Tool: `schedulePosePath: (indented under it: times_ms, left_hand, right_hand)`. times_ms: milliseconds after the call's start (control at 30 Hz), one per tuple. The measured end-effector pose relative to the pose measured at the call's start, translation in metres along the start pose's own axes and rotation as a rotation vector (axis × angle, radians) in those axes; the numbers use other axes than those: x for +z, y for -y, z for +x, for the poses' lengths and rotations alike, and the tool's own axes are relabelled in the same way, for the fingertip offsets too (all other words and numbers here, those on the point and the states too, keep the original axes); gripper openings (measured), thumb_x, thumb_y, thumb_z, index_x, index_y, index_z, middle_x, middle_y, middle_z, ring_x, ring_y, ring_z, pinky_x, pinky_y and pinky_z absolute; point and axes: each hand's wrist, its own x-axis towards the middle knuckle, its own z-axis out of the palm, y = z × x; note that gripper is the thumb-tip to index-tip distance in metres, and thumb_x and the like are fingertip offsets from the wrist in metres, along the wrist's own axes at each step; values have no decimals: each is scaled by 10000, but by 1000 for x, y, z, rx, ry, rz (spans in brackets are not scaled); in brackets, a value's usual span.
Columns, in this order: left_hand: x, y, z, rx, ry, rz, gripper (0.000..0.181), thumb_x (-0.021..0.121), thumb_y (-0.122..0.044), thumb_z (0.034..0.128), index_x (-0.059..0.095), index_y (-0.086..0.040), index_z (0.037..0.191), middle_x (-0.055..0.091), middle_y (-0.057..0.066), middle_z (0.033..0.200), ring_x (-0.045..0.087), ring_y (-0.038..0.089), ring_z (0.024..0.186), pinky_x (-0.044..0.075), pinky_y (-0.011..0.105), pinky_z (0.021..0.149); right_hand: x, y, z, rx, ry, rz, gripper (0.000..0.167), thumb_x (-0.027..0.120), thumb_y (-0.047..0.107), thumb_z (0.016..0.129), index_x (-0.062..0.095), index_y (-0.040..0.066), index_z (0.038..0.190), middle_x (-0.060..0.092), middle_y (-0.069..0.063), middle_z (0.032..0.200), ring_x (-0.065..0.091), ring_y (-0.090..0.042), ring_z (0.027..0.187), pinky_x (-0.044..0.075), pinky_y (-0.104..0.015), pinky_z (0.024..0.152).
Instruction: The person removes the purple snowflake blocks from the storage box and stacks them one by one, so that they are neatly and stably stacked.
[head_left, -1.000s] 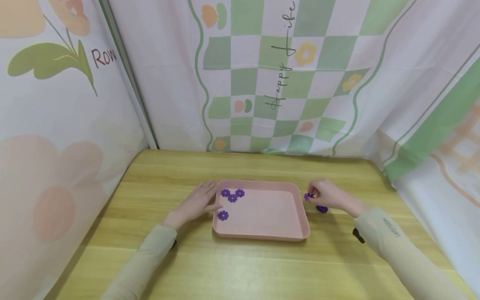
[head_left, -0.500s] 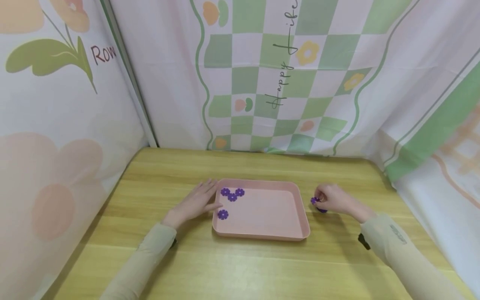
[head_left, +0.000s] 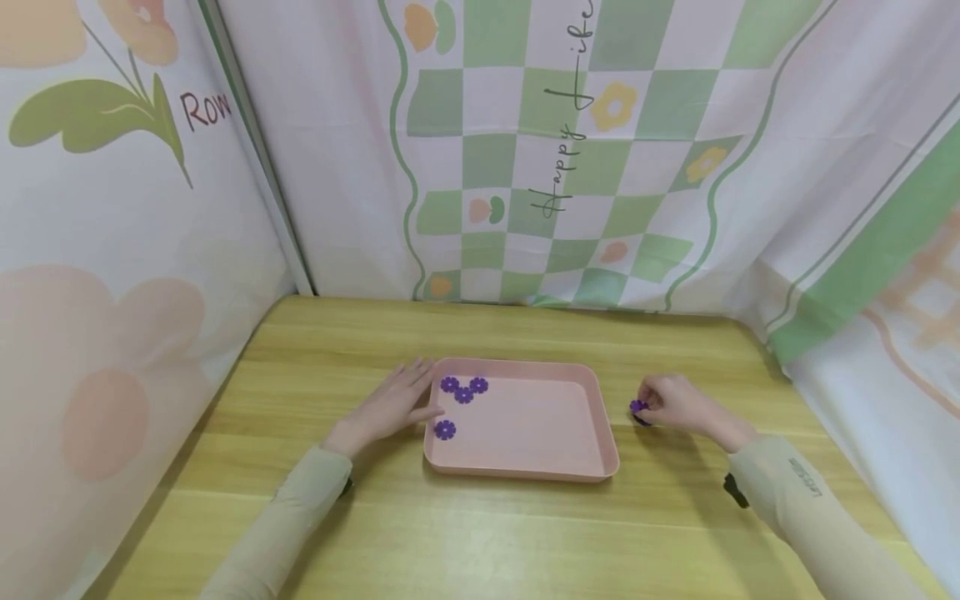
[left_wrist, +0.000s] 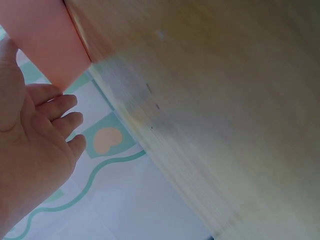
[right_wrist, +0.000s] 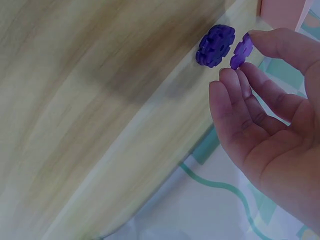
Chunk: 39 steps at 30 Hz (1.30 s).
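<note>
In the head view, my left hand (head_left: 393, 408) rests on the left side of a pink tray (head_left: 525, 475), fingers straight and thumb over the rim. In the left wrist view its fingers touch the tray's outer wall (left_wrist: 47, 45). To the right of the tray, my right hand (head_left: 678, 404) pinches a purple flower-shaped plastic disc (right_wrist: 242, 51) between thumb and index finger. Right beside that disc, a small stack of similar purple discs (right_wrist: 215, 46) stands on the table. Inside the tray, a cluster of purple flower discs (head_left: 464, 395) lies at the far left, and a single disc (head_left: 445, 430) lies closer to me.
The wooden table (head_left: 480, 533) extends on all sides of the tray. A checked curtain (head_left: 555, 167) hangs behind its far edge, with printed fabric (head_left: 112, 250) along the left and more cloth on the right.
My right hand has moved right and slightly toward me, away from the tray's right rim to the disc stack, still pinching a disc. The left hand and the discs in the tray stay put.
</note>
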Motion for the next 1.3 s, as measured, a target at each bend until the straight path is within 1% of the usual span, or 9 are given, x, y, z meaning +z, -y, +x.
schedulePosePath:
  times_ms: [200,567,767,833,1033,1300]
  left_hand:
    - [1,0,0,1,-1,4,828,543,-492,980,205,-10,1562,212,203,1637,177,391,1535,130,545,1280]
    - [0,0,-1,-4,1,-4,823,547,-485,981,207,-16,1564,216,201,1637,183,387,1535,135,546,1279]
    - [0,-1,-1,-9,-1,-4,826,550,-483,981,201,-15,1566,229,214,1629,193,390,1531,141,549,1278]
    - [0,-1,-1,-14,-2,-7,828,546,-487,982,195,-19,1569,227,212,1631,191,389,1532,137,546,1279]
    - [1,1,0,-17,1,-1,840,536,-507,981,186,-25,1572,220,204,1635,183,380,1537,129,539,1282]
    - [2,1,1,-18,5,0,834,534,-506,982,181,-38,1576,215,188,1641,173,372,1541,121,531,1285]
  right_hand:
    - [3,-2,-3,40,14,0,191,776,135,803,661,1,875,710,-83,819,652,-167,740,583,-293,663]
    - [5,-2,-6,24,8,-5,157,765,126,812,666,18,869,720,-85,837,675,-199,770,581,-296,681]
    - [6,-4,-6,38,9,15,179,769,129,817,665,2,888,716,-100,845,670,-196,767,606,-350,696]
    - [5,-5,-6,48,6,16,183,772,128,815,668,2,897,712,-96,843,662,-185,760,603,-350,692]
    - [1,-5,-7,50,9,9,186,768,128,811,668,5,909,704,-86,844,645,-166,757,585,-322,675]
    - [-2,-6,-4,14,-9,5,159,751,84,802,663,-11,894,698,-83,830,632,-124,723,542,-210,623]
